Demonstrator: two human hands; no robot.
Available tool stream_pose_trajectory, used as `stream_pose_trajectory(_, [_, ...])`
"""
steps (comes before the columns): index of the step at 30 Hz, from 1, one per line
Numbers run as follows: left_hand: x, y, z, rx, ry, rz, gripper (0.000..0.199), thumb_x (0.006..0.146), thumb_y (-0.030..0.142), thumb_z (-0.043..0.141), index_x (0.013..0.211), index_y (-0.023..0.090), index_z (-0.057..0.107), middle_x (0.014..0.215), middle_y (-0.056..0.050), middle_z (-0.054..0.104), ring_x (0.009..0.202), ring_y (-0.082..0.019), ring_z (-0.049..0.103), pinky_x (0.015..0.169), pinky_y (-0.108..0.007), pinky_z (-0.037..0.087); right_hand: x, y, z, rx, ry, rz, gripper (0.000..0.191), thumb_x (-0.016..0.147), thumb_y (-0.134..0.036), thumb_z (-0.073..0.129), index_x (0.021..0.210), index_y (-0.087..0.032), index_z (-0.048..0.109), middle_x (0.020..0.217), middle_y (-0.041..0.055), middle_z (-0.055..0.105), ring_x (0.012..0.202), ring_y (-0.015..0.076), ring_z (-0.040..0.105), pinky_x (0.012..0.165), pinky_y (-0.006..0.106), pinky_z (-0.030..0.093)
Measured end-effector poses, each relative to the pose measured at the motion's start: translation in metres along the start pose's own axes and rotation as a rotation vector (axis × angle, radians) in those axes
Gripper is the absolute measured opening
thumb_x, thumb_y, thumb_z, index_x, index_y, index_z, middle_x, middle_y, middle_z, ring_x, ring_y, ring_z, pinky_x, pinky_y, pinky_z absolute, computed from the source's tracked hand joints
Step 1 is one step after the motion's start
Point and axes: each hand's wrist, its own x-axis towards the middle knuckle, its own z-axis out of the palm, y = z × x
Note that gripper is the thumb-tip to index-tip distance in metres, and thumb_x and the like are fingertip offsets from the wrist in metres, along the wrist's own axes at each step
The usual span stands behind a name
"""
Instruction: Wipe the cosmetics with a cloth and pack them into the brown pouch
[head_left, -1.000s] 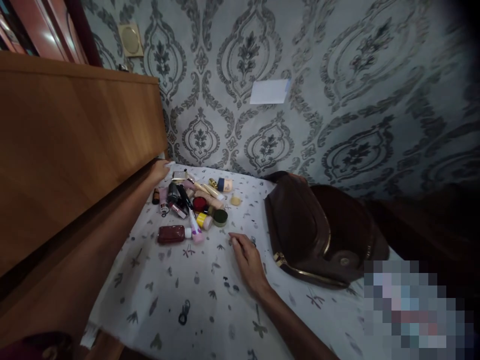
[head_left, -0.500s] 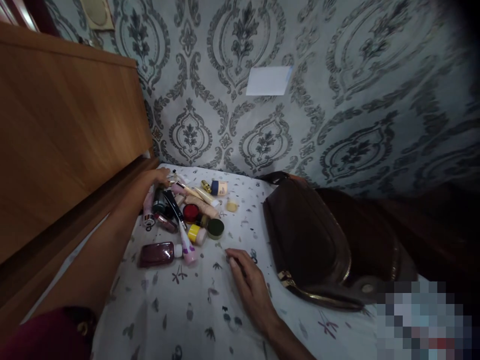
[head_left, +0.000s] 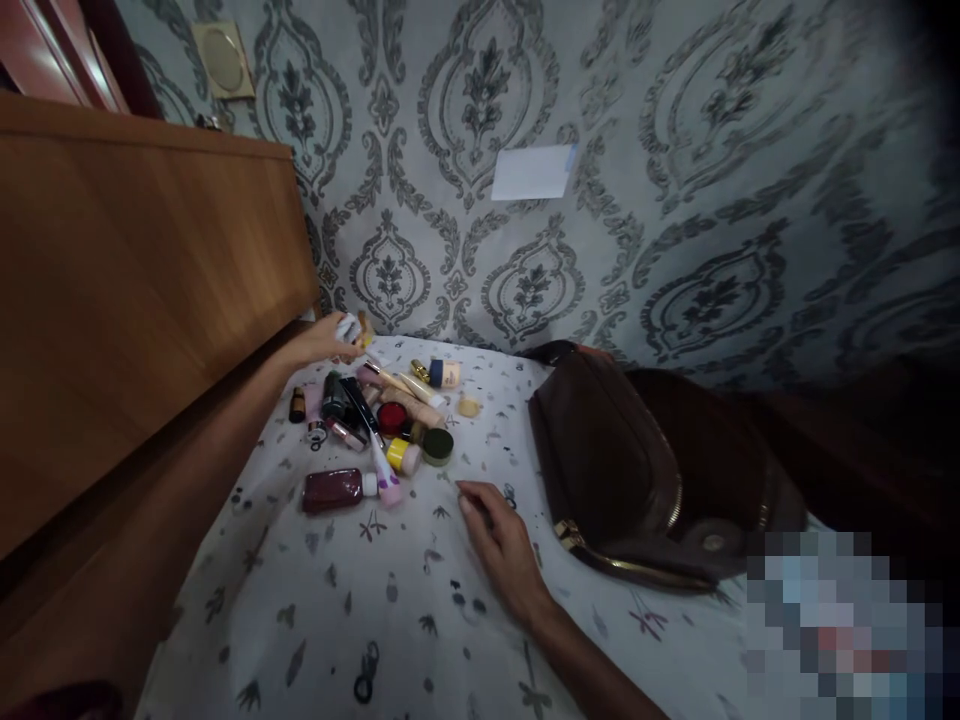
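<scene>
My left hand (head_left: pixel 324 341), at the far end of the cosmetics pile, is closed around a small white-and-amber item (head_left: pixel 349 328) whose kind I cannot make out. Below it lie a dark green tube (head_left: pixel 334 394), a black brush-like item (head_left: pixel 360 402), a red round jar (head_left: pixel 391 418) and a green-lidded jar (head_left: pixel 437 446). A bottle of dark red liquid (head_left: pixel 334 490) lies on its side, its white cap by a white-and-pink tube (head_left: pixel 385 475). Holding nothing, my right hand (head_left: pixel 504 545) rests on the sheet, fingers loosely curled, thumb a little apart.
A dark brown bag (head_left: pixel 607 470) with gold zips lies on the patterned sheet (head_left: pixel 405 620) at right. The wooden cabinet (head_left: pixel 157 240) borders the left side. Behind stands a patterned wall (head_left: pixel 450 240) with a white paper (head_left: pixel 532 173). A blurred patch covers the lower right.
My left hand has lifted at the back of the pile with the white-and-amber item in it. A small brown bottle now shows at the pile's left. My right hand stays by the pile.
</scene>
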Motion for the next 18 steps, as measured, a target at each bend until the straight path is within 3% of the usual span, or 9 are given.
stream_pose_trajectory(4, [-0.078,0.055,0.03,0.114,-0.18,0.328,0.07,0.06,0.039,0.081,0.12,0.013,0.054,0.116,-0.007,0.06,0.109,-0.028,0.057,0.095,-0.036,0.047,-0.001,-0.011,-0.001,0.136,0.009,-0.003,0.034,0.094,-0.045,0.05,0.113,-0.02,0.064,0.113,0.0105,0.069,0.101,0.0238,0.067,0.085,0.037,0.055])
stream_pose_trajectory(6, [-0.12,0.078,0.054,0.155,-0.245,0.399,0.07,0.061,0.037,0.079,0.121,0.012,0.053,0.122,-0.011,0.057,0.116,-0.033,0.053,0.1,-0.039,0.044,-0.006,-0.016,-0.004,0.263,-0.013,-0.014,0.042,0.094,-0.048,0.05,0.124,-0.02,0.059,0.118,0.0118,0.068,0.104,0.0239,0.067,0.089,0.039,0.055])
stream_pose_trajectory(9, [-0.177,0.103,0.089,0.124,-0.337,0.459,0.062,0.07,0.037,0.073,0.124,0.017,0.051,0.123,-0.012,0.055,0.113,-0.032,0.056,0.095,-0.039,0.047,-0.018,-0.018,-0.015,0.355,-0.07,-0.043,0.066,0.089,-0.054,0.058,0.144,-0.022,0.042,0.134,0.0139,0.058,0.114,0.0252,0.063,0.093,0.04,0.054])
stream_pose_trajectory(13, [-0.226,0.114,0.125,0.116,-0.388,0.39,0.052,0.077,0.041,0.068,0.122,0.02,0.052,0.116,-0.012,0.055,0.108,-0.033,0.057,0.085,-0.04,0.05,-0.038,-0.002,-0.035,0.115,-0.15,-0.127,0.1,0.071,-0.052,0.079,0.153,-0.024,0.03,0.151,0.0152,0.043,0.136,0.032,0.045,0.112,0.05,0.04])
stream_pose_trajectory(15, [-0.239,0.111,0.138,0.127,-0.401,0.36,0.056,0.076,0.039,0.07,0.126,0.02,0.052,0.116,-0.012,0.055,0.106,-0.033,0.058,0.084,-0.04,0.051,-0.045,0.011,-0.041,-0.019,-0.175,-0.151,0.101,0.069,-0.047,0.082,0.153,-0.023,0.031,0.15,0.0157,0.043,0.139,0.0333,0.041,0.115,0.053,0.035])
stream_pose_trajectory(18, [-0.248,0.102,0.15,0.085,-0.417,0.374,0.069,0.075,0.034,0.071,0.138,0.021,0.046,0.129,-0.013,0.052,0.118,-0.033,0.054,0.096,-0.043,0.048,-0.05,0.025,-0.044,-0.108,-0.182,-0.149,0.096,0.069,-0.04,0.083,0.15,-0.021,0.036,0.141,0.0168,0.051,0.133,0.0333,0.047,0.111,0.053,0.04])
